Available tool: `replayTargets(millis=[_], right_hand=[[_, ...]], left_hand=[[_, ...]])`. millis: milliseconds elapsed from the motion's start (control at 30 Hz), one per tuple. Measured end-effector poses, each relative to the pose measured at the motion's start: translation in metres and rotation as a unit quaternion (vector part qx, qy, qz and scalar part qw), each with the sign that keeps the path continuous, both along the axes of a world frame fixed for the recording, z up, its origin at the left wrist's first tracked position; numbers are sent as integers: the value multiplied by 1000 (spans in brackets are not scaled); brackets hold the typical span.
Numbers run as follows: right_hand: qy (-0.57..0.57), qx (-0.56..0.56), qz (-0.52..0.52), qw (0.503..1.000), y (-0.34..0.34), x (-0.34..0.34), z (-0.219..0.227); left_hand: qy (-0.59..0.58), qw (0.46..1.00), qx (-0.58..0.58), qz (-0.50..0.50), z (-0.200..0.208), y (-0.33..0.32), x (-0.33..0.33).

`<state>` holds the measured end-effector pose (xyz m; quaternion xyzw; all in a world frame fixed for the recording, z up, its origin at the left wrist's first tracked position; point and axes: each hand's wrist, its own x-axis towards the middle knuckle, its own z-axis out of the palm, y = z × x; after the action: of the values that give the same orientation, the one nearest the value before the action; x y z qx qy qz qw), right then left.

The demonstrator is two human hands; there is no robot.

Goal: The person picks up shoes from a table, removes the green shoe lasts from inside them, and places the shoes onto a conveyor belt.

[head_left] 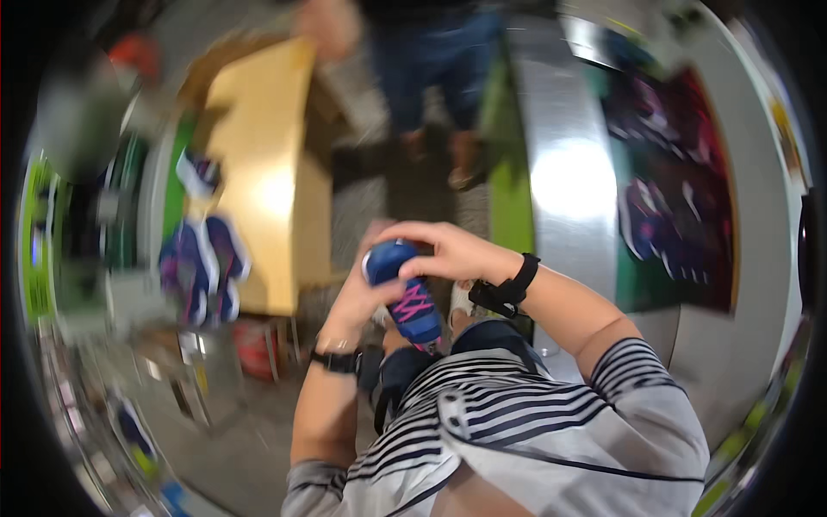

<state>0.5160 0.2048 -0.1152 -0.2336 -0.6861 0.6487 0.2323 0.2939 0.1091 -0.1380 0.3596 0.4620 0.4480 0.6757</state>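
Note:
Both of my hands are closed around a blue sneaker [412, 302] with pink laces, held in front of my body. Its rounded toe points away from me and its heel end is near my waist. My left hand [355, 293] grips the shoe's left side, the fingers partly hidden behind it. Over the toe curls my right hand [444, 250], with the thumb resting on the upper near the laces. Dark straps circle both wrists.
On my left stands a pale wooden table [263, 189] with several dark blue sneakers [204, 258] at its left edge. A shiny metal ledge [568, 172] runs along my right, beside a green panel holding more shoes [646, 215]. Ahead, a person [435, 69] in dark shorts stands.

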Motion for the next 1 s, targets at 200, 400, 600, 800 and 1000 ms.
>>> replayTargets(millis=[200,400,600,800,1000], right_hand=[[0,-233,38,972,-40,-108,-55],[-124,-255,-72,956,-77,-155,-128],[-140,-298,-78,941,-58,-178,-137],[-149,-383,-104,906,-57,-184,-139],[-209,-371,-119,897,-53,-192,-114]], left_hand=[[-251,887,-205,328,-67,-25,-76],[-237,842,-185,448,-129,-6,-124],[-210,843,-180,462,-138,1,-139],[-202,828,-219,474,-138,5,-148],[-202,832,-235,460,-127,3,-154]])
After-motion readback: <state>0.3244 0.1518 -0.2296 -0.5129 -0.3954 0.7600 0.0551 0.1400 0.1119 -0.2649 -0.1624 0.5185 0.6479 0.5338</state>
